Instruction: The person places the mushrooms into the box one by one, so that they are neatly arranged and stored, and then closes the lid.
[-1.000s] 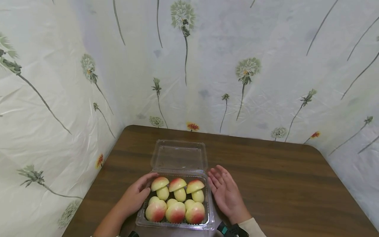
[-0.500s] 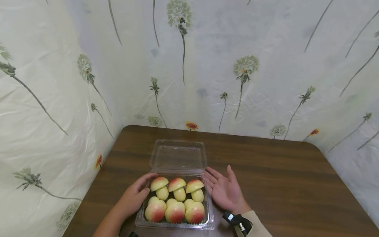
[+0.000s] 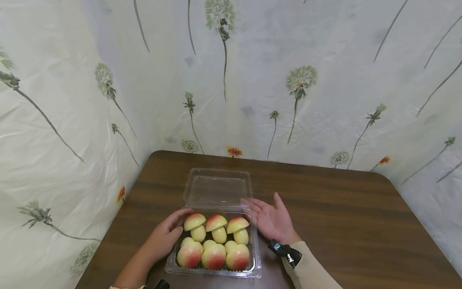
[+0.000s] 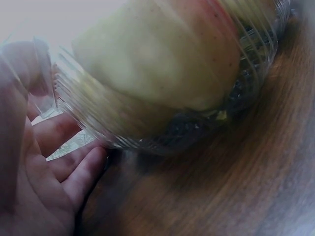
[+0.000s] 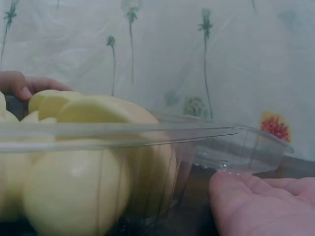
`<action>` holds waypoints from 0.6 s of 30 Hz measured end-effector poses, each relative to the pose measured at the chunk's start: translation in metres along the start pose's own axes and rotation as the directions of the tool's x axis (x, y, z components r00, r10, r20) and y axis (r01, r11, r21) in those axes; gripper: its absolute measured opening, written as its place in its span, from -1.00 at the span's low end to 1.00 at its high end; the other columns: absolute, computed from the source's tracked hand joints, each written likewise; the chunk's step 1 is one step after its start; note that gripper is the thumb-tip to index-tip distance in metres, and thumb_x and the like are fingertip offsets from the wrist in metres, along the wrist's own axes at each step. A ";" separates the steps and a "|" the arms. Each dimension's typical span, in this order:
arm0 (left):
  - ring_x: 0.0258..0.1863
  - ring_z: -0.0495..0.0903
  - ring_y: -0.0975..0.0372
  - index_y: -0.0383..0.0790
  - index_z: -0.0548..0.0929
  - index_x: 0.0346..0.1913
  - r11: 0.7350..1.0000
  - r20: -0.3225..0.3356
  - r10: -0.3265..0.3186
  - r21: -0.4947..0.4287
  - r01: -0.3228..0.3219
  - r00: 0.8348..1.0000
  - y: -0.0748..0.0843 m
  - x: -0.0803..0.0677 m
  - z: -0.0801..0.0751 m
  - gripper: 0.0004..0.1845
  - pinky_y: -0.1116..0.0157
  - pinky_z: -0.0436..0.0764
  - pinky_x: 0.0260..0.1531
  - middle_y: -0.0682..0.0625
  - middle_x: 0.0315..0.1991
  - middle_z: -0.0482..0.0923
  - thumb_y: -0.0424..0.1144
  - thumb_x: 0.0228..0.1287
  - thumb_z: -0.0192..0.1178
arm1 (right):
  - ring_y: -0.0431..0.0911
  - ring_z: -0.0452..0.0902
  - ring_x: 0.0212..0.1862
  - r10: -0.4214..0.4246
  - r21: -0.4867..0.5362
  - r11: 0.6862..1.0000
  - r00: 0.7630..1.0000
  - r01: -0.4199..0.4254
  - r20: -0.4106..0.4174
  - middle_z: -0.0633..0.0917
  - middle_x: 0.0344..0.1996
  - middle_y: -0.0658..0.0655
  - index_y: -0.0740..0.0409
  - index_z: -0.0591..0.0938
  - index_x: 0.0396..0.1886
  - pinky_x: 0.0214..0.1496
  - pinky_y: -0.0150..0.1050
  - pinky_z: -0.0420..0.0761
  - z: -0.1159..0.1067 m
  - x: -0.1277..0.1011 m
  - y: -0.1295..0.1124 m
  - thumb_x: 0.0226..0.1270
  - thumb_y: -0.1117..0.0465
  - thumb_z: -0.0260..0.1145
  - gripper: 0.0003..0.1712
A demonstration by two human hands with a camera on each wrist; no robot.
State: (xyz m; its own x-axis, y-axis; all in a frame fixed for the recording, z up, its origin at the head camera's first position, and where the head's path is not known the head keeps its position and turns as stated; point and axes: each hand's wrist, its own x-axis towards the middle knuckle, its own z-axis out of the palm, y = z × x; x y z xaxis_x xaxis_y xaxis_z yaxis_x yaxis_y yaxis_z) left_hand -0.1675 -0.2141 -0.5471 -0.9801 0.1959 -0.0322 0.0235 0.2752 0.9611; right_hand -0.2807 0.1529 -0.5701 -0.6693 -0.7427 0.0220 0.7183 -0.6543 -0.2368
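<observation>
A clear plastic clamshell container [image 3: 213, 269] sat on the wooden table [image 3: 343, 224] near its front edge, long axis running away from the person. Its hinged lid [image 3: 217, 188] lay flung open, flat toward the wall. Six mushroom-shaped pieces [image 3: 213, 243], yellow with red blush, stood in two rows inside. Left hand [image 3: 164, 237] rested against the container's left wall, fingers gently curved. Right hand [image 3: 268, 218] lay palm-up, fingers straight, fingertips under the lid's right edge.
</observation>
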 end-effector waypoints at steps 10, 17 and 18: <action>0.60 0.22 -0.01 0.01 0.46 0.50 1.000 -0.030 0.006 0.023 -0.005 1.000 -0.002 0.000 -0.001 -0.44 -0.17 0.21 0.53 -0.02 0.53 0.40 -0.43 0.54 -0.04 | 0.00 -0.41 0.73 -0.024 -0.050 0.999 1.000 0.023 -0.018 -0.30 0.72 0.15 0.16 -0.40 0.70 0.73 -0.17 -0.21 0.003 0.014 -0.002 0.55 -0.49 -0.10 0.20; 0.58 0.28 0.04 0.04 0.47 0.50 0.999 -0.041 0.010 0.033 -0.008 0.999 -0.002 0.002 0.000 -0.43 -0.07 0.27 0.51 0.02 0.50 0.44 -0.43 0.53 -0.03 | 0.05 0.02 0.67 -0.070 -0.208 0.975 0.996 0.080 0.054 0.02 0.70 0.21 0.15 -0.20 0.73 0.68 -0.14 0.10 0.008 0.013 -0.003 0.61 -0.44 -0.21 0.04; 0.57 0.29 0.05 0.04 0.47 0.49 0.999 -0.046 0.008 0.037 -0.006 0.999 -0.003 0.002 0.000 -0.43 -0.04 0.28 0.51 0.02 0.50 0.45 -0.43 0.52 -0.03 | 0.05 0.03 0.67 -0.069 -0.223 0.971 0.994 0.086 0.082 0.02 0.70 0.21 0.14 -0.19 0.73 0.69 -0.14 0.09 0.008 0.013 -0.002 0.62 -0.43 -0.24 0.02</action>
State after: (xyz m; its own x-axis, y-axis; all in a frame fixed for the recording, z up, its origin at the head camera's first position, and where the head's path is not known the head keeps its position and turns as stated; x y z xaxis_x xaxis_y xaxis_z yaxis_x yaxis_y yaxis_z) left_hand -0.1694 -0.2150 -0.5497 -0.9879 0.1545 -0.0117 0.0370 0.3082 0.9506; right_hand -0.2899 0.1433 -0.5610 -0.6993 -0.7051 0.1175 0.5980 -0.6671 -0.4443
